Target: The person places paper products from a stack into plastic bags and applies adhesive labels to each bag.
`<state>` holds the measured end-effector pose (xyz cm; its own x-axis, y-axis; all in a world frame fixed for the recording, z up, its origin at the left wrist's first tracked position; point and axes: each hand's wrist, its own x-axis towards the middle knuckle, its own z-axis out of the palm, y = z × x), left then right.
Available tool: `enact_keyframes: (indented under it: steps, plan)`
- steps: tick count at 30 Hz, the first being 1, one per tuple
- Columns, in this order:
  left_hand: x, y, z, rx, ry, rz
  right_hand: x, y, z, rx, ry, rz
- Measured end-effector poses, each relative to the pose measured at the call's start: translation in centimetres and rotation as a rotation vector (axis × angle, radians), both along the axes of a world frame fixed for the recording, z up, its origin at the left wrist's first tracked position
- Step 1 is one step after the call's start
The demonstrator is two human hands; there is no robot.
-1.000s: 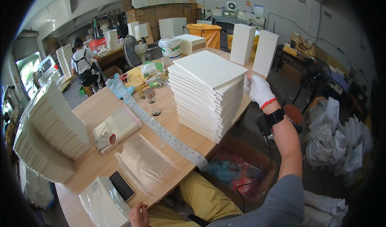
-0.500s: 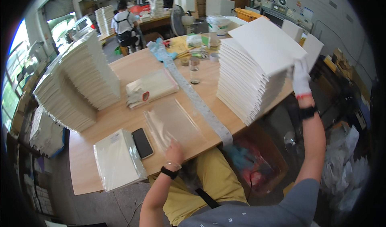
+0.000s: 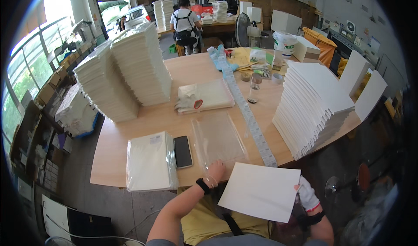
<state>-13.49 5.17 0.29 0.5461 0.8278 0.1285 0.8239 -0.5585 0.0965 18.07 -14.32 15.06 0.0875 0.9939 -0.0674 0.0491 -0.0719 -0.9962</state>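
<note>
And here's the right hand [image 3: 308, 194], gloved in white with a red cuff, fingers clamped on the right edge of a flat white rectangular board [image 3: 261, 191], held on the wearer's side of the clear flat plastic sleeve [image 3: 221, 137] and off to its right. The board's long axis runs roughly sideways; the sleeve's seems to point away from the wearer. Nearer the sleeve: the bare left hand [image 3: 215, 170], fingers down on its near end, though whether they pinch the film, I can't tell! Left of the sleeve, a black rectangular phone [image 3: 183, 151] on the pale wooden counter [image 3: 115, 159]; right of it, a long pale label strip [image 3: 249, 115], then a tall white board stack [image 3: 300, 111]. In the way at the sleeve's near end: that left hand
</note>
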Motion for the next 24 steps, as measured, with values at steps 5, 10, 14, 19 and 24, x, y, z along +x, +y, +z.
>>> enact_keyframes:
  steps: [5,10,14,19,24]
  plan:
    - [-1.3,1.5,1.9,-0.097,-0.078,-0.121,-1.0,-0.3,-2.1,-0.215,0.098,0.037]
    - [-3.4,0.6,2.4,0.066,-0.429,-0.166,-3.2,1.3,-4.1,-0.284,0.206,-0.110]
    - [-4.1,-0.9,2.7,0.177,-0.354,0.338,-3.7,2.1,-8.5,-0.243,0.500,-0.286]
    - [-5.2,0.0,3.6,-0.929,-1.119,0.498,-5.3,2.4,-8.8,-0.274,0.546,-0.374]
    - [-4.3,-1.2,3.4,-0.764,-1.059,0.469,-6.7,2.3,-8.2,-0.154,0.543,-0.377]
